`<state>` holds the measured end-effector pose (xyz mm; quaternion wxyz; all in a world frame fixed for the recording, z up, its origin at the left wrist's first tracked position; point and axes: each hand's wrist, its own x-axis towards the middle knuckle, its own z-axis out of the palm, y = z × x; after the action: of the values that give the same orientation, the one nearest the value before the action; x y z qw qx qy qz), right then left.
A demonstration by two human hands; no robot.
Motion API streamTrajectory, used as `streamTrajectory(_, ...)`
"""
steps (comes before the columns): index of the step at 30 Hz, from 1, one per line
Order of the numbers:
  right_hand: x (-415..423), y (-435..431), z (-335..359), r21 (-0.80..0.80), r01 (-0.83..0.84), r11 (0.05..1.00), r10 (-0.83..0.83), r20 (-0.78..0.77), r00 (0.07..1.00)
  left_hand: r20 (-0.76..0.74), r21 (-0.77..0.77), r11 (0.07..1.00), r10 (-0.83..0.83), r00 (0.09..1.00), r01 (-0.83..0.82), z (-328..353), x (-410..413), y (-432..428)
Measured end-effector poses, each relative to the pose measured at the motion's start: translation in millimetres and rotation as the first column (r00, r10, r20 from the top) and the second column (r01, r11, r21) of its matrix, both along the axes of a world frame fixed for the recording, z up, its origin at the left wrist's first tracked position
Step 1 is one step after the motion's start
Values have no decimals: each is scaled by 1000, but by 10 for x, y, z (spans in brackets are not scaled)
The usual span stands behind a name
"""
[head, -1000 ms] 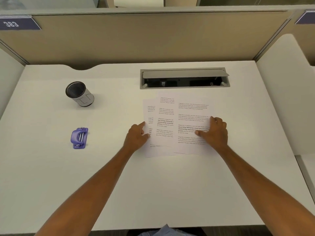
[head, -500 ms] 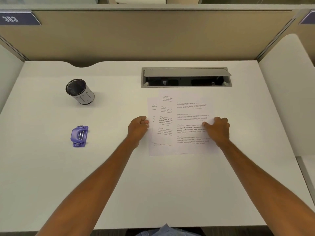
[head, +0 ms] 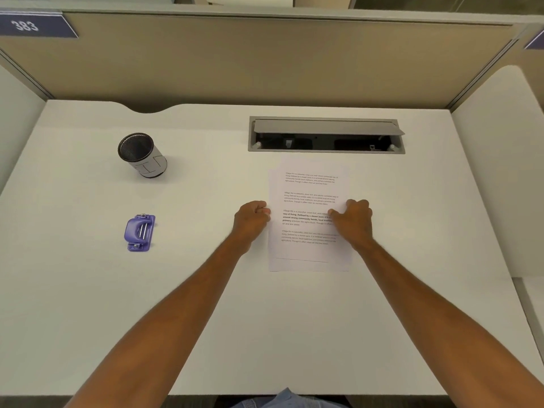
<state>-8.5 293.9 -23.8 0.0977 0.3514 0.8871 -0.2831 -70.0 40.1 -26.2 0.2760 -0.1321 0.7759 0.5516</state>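
A stack of printed white sheets (head: 309, 198) lies squared up on the white desk (head: 206, 304), just in front of the cable slot. My left hand (head: 251, 220) is at the stack's left edge with its fingers curled, pinching that edge. My right hand (head: 353, 220) grips the right edge, thumb on top of the text and fingers curled at the side.
A purple hole punch (head: 139, 232) lies at the left of the desk. Behind it stands a mesh pen cup (head: 142, 156). An open grey cable slot (head: 325, 136) is set into the desk at the back. Partition walls enclose the desk.
The fanned-out sheets have been pushed together into one aligned stack. Both hands went from lying on the sheets to curling at the stack's left and right edges.
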Motion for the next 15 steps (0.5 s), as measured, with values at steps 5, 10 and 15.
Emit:
streamTrajectory(5, -31, -104, 18, -20, -7, 1000, 7, -6, 1000, -28, -31, 999, -46, 999, 45, 9, 16, 45)
streamTrajectory(10, 84, -82, 76, -6, 58, 998, -58, 5, 998, -331, -281, 925, -342, 879, 254, 32, 190, -64)
streamTrajectory(15, 272, -122, 65, 13, 99, 995, -99, 18, 995, -321, -508, 719, -669, 670, 474, -102, 401, -194)
